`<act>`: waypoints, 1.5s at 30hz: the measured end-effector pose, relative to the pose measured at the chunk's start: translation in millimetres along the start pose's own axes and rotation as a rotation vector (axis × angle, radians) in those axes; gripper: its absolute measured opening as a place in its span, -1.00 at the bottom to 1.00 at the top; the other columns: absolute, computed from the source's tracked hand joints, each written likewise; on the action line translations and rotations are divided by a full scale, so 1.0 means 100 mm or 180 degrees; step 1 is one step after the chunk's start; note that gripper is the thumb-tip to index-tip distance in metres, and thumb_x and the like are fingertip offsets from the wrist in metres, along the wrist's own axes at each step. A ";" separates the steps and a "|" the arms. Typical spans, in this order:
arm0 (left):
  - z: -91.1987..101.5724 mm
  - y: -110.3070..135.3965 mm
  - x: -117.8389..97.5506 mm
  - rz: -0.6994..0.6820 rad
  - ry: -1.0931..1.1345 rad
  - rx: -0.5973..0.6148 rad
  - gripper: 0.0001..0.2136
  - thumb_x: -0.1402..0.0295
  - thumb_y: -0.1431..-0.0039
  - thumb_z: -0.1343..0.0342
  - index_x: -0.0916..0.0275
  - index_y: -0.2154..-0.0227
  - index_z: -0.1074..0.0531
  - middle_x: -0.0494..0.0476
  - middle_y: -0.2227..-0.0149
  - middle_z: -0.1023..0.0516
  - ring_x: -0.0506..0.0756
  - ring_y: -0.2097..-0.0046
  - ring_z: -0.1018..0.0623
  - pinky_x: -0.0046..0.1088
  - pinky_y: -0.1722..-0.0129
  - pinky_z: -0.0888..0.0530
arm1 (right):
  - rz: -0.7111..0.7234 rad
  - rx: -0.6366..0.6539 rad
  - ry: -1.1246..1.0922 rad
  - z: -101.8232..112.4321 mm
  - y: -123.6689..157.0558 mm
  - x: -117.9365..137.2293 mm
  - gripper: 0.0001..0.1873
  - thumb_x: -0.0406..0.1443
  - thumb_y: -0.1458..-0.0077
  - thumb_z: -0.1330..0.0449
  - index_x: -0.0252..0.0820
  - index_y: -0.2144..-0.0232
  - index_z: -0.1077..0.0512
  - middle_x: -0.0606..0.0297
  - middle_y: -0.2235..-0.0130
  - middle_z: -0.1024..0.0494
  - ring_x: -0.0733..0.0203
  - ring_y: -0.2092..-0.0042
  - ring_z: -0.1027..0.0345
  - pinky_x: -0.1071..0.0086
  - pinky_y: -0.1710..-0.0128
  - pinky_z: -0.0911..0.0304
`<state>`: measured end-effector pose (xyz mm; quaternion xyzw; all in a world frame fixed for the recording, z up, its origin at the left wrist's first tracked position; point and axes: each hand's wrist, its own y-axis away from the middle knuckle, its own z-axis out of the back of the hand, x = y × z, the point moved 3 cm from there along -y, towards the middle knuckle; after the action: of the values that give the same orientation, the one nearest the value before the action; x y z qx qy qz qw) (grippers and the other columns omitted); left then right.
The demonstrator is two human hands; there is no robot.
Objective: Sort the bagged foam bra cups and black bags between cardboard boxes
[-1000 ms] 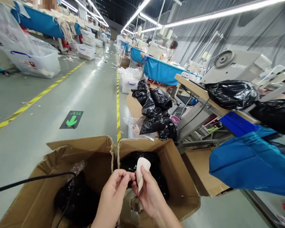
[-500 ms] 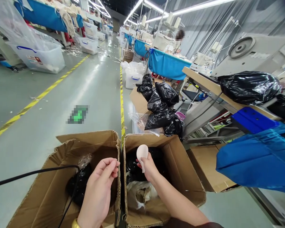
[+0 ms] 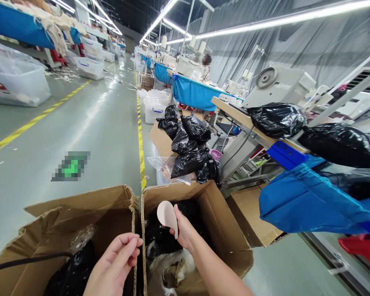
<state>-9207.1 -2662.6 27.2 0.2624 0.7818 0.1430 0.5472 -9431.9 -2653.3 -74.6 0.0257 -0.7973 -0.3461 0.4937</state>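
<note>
My right hand (image 3: pixel 181 228) grips a pale teardrop-shaped pad (image 3: pixel 166 214) by its narrow end, the round end pointing up and left. It is above the right cardboard box (image 3: pixel 231 224), which holds black plastic bags (image 3: pixel 156 234) and crumpled whitish wrapping (image 3: pixel 185 263). My left hand (image 3: pixel 117 259) is closed in a pinch beside the wall between the two boxes; whether anything is between the fingertips is hidden. Under and left of it stands the left cardboard box (image 3: pixel 24 250), with a black bag (image 3: pixel 77 267) and a bit of clear plastic inside.
Filled black bags (image 3: pixel 188 158) are piled beyond the right box. A sewing table (image 3: pixel 231 117) with more black bags (image 3: pixel 277 119) and a hanging blue cloth (image 3: pixel 299 201) stands at right. A black cable (image 3: pixel 27 261) crosses the left box. Yellow-striped tape (image 3: pixel 141 152) edges the aisle.
The view has turned right, so the scene sits further left. The pad has tilted left in my right hand, showing more of its round face. My left hand keeps its pinch.
</note>
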 end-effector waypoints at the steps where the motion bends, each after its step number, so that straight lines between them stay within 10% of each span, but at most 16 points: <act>1: -0.04 0.03 0.01 0.0016 -0.0097 0.0018 -0.43 -0.08 0.35 -0.55 0.19 0.30 -0.64 0.11 0.26 -0.65 0.08 0.24 -0.49 -0.58 0.33 -0.53 | 0.0066 0.0063 -0.0127 -0.03 0.08 0.07 -0.14 0.36 0.07 -0.29 -0.21 0.04 -0.50 0.16 0.22 -0.54 0.26 0.36 -0.37 0.51 0.62 0.15; 6: -0.29 0.20 0.07 0.0008 -0.0265 0.0262 -0.33 -0.16 0.16 -0.46 0.18 0.04 -0.63 0.21 0.05 -0.70 0.25 -0.06 -0.59 -0.43 0.10 -0.58 | 0.1037 0.0984 0.0011 -0.25 0.69 0.30 -0.32 -0.02 0.04 -0.50 -0.08 -0.10 -0.50 0.28 0.03 -0.52 0.22 0.07 -0.38 0.46 0.15 -0.27; 12: -0.32 0.19 0.12 0.0219 0.0539 0.0665 -0.43 0.11 0.03 -0.50 0.20 -0.05 -0.57 0.23 -0.04 -0.67 0.30 -0.13 -0.58 -0.32 0.01 -0.61 | 0.1359 0.1351 0.0319 -0.38 1.15 0.21 -0.10 -0.09 0.06 -0.56 0.07 -0.28 -0.32 0.19 -0.20 -0.42 0.00 -0.24 -0.27 0.15 -0.25 -0.14; 21: -0.29 0.23 0.05 0.0349 0.1064 0.0504 -0.72 0.39 -0.19 -0.34 0.25 0.03 -0.60 0.27 0.02 -0.68 0.21 0.03 -0.66 -0.34 0.09 -0.65 | 0.0602 0.1031 -0.0535 -0.22 1.29 0.15 -0.55 -0.07 -0.10 -0.46 -0.17 0.04 -0.57 0.18 0.16 -0.64 0.26 0.23 -0.47 0.43 0.21 -0.32; 45: -0.32 0.10 0.03 0.0464 0.0960 0.0651 -0.72 0.49 -0.27 -0.23 0.26 -0.03 -0.59 0.31 -0.07 -0.64 0.12 0.08 -0.65 -0.45 0.17 -0.67 | 0.0657 0.1001 -0.0475 -0.20 1.45 0.20 -0.53 -0.03 -0.06 -0.50 -0.16 0.08 -0.60 0.25 0.22 -0.57 0.34 0.28 -0.42 0.51 0.29 -0.34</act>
<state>-9235.6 -2650.8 41.2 0.3482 0.8443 0.1397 0.3826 -9382.3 -2561.0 29.8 -0.0052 -0.8743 -0.1659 0.4561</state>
